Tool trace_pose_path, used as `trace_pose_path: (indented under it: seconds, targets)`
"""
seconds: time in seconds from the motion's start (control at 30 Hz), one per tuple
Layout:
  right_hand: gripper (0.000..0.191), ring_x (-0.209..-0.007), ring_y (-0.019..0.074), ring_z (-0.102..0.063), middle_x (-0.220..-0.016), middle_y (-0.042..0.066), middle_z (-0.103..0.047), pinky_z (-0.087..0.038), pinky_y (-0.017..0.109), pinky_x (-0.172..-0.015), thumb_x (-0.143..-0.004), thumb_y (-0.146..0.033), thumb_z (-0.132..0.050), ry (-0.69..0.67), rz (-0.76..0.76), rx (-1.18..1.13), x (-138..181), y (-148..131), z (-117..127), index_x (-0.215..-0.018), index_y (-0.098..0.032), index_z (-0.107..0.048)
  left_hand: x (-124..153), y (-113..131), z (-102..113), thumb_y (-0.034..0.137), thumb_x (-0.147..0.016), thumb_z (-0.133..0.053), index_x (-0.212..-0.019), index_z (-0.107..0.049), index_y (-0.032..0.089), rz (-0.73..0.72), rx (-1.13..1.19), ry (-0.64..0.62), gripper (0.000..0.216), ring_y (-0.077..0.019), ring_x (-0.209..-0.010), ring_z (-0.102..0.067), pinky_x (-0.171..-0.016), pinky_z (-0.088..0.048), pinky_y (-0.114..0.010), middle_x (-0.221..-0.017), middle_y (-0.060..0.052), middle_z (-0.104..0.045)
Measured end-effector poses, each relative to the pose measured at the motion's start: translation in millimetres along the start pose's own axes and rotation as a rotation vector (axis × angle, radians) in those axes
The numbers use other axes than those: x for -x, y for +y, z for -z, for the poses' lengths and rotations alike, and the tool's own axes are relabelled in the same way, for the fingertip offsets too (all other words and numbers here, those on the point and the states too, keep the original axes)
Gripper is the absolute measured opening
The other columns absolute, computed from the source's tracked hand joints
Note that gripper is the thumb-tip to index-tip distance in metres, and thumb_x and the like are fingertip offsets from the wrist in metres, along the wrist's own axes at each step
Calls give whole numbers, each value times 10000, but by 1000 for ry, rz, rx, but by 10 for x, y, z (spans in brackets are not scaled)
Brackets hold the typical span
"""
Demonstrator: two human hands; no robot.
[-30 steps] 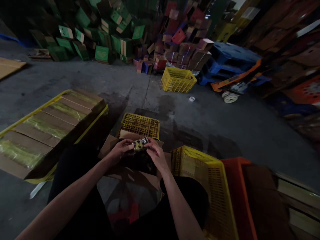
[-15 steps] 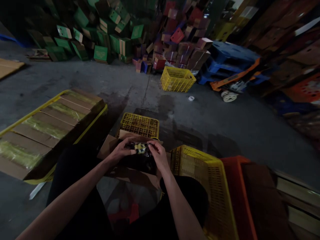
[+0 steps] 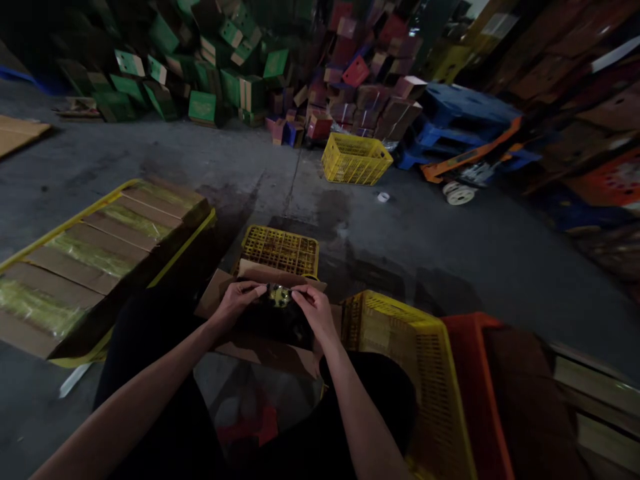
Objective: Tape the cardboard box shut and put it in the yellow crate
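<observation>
Both my hands meet over an open cardboard box (image 3: 260,353) in front of my lap. My left hand (image 3: 239,301) and my right hand (image 3: 313,311) pinch a small dark packet with yellow print (image 3: 278,295) between their fingertips, just above the box's dark inside. The fingers of both hands are closed on the packet. The box's contents are too dark to make out.
A yellow crate (image 3: 280,251) lies just beyond the box, and a yellow basket (image 3: 400,360) and an orange crate (image 3: 475,373) stand at my right. A flat pallet of cartons (image 3: 100,247) lies at left. Piles of green and red boxes, another yellow basket (image 3: 356,159) and a pallet jack (image 3: 465,167) are further off.
My hands have lowered the packet a little toward the box and turned it; the fingers have shifted their grip on it.
</observation>
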State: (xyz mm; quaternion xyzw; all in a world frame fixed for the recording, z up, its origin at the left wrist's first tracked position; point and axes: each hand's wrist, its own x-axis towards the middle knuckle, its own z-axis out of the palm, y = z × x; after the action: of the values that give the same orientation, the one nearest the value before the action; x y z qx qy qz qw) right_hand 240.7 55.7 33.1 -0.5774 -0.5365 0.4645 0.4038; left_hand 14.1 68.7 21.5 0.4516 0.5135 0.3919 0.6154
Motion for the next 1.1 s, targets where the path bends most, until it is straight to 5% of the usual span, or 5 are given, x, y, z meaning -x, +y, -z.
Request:
trace_pose_path:
  seconds: [0.13, 0.4, 0.67, 0.83, 1.1]
  targets:
    - [331, -846, 209, -667, -890, 39, -713, -544, 329, -787, -827, -515, -654, 57, -63, -79, -19, 51, 19, -900, -196, -707, -57, -61, 26, 495, -770, -744, -862, -749, 125, -41, 32, 76, 382, -121, -620, -557, -600, -420, -213, -679, 0, -648]
    - [265, -972, 204, -666, -1029, 46, -732, -506, 312, -856, -888, -409, -603, -146, 55, 97, 22, -2, -14, -1019, -208, -717, -19, -19, 13, 517, -777, -726, -824, -707, 133, -11, 48, 49, 387, -116, -586, -548, -579, -410, -215, -660, 15, -625]
    - [191, -906, 190, -672, -951, 41, -739, -489, 292, -820, -903, -325, -578, -145, 132, 231, 31, 30, -69, -925, -203, -723, -58, 11, 3, 506, -778, -739, -1291, -630, 199, -271, -224, -232, 608, -291, -1185, -604, -985, -474, -375, -1305, -117, -647]
    - [224, -916, 192, -677, -967, 40, -743, -495, 288, -824, -925, -351, -553, -182, 121, 231, 38, 53, -108, -943, -203, -720, -38, -33, 10, 457, -766, -765, -1281, -645, 220, -349, -580, -457, 580, -262, -1072, -649, -945, -478, -343, -1176, -73, -702]
    - [276, -1065, 221, -669, -1128, 93, -732, -466, 303, -936, -939, -191, -492, -224, -30, 600, -65, 284, -50, -1122, -187, -699, -25, 12, 187, 395, -824, -654, -1085, -639, 223, -235, -861, -103, 313, -243, -996, -669, -870, -495, -319, -1078, -54, -707]
